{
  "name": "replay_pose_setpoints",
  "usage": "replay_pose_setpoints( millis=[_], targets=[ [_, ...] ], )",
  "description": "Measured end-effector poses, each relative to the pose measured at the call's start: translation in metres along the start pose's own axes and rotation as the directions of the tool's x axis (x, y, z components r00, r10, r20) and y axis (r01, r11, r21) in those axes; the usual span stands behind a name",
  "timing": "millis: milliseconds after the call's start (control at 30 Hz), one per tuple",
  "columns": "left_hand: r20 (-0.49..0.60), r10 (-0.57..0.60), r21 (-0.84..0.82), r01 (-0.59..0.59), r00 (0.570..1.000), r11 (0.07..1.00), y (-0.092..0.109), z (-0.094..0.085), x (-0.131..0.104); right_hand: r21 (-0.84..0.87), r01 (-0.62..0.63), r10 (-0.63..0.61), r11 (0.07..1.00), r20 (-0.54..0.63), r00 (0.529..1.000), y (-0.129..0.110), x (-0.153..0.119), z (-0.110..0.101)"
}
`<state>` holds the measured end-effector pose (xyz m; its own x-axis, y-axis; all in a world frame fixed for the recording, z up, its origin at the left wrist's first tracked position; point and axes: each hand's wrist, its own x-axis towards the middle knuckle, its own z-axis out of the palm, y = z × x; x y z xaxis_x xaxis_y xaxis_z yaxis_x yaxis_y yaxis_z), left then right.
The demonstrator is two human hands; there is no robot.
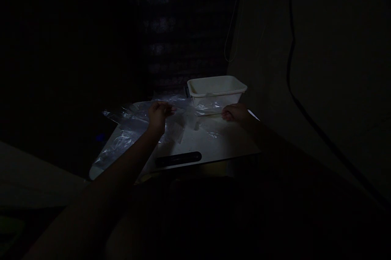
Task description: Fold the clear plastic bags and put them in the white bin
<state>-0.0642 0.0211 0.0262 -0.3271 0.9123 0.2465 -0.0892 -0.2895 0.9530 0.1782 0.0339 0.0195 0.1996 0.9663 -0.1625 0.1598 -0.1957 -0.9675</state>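
Observation:
The scene is very dark. Over a small white table [226, 146], my left hand [158, 114] is closed in a pinch, its fingertips at thin clear plastic. Across from it, my right hand [235, 112] pinches the edge of a clear plastic bag [209, 106] in front of the white tub. The bag's outline between both hands is faint. Under and beside my left hand lies a loose spread of clear plastic bags [128, 123], reaching over the table's left side.
A white rectangular tub [218, 89] stands at the table's back right. Along the front edge is a dark slot-like handle [179, 159]. A black cable [293, 93] hangs down the right wall, and a thin cord loop [229, 58] hangs behind the tub.

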Motion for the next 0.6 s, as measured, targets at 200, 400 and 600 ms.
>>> replay_pose_setpoints(
  millis=[200,400,600],
  targets=[
    [0.09,0.096,0.297,-0.119,0.991,0.947,-0.004,0.003,-0.004,-0.146,0.135,-0.133,0.98,0.024,0.991,0.009,0.004,-0.004],
    [0.434,0.179,0.575,-0.425,0.883,0.699,-0.016,0.023,-0.014,-0.131,0.37,-0.347,0.92,0.168,0.922,0.009,0.002,-0.004],
    [0.532,0.236,0.604,-0.559,0.813,0.567,-0.012,0.045,-0.015,-0.19,0.429,-0.364,0.883,0.301,0.881,0.001,0.0,-0.006]
  ],
)
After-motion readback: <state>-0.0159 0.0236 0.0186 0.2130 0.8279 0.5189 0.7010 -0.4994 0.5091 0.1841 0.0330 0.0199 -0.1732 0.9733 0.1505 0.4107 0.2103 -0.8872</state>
